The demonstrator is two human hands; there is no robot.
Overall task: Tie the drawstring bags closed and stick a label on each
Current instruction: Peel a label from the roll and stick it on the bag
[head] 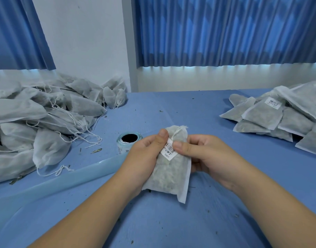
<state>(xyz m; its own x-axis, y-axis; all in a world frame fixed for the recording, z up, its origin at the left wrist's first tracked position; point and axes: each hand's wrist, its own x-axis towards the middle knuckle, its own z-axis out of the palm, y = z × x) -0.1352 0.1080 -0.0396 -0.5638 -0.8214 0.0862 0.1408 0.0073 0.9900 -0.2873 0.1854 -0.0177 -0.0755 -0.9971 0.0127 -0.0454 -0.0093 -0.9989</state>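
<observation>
A white drawstring bag (169,174) filled with green-grey herbs is held above the blue table (198,111), its tied neck pointing away from me. My left hand (146,153) grips its left side, thumb on top near the neck. My right hand (202,151) holds the right side, and its thumb presses a white barcode label (169,150) onto the bag's upper face. The drawstring runs from the neck down under the label.
A big heap of unlabelled bags (37,120) with loose strings fills the left. A pile of flat labelled bags (282,115) lies at the right. A roll of labels (127,141) stands just left of my hands, its backing strip (64,181) trailing to the lower left.
</observation>
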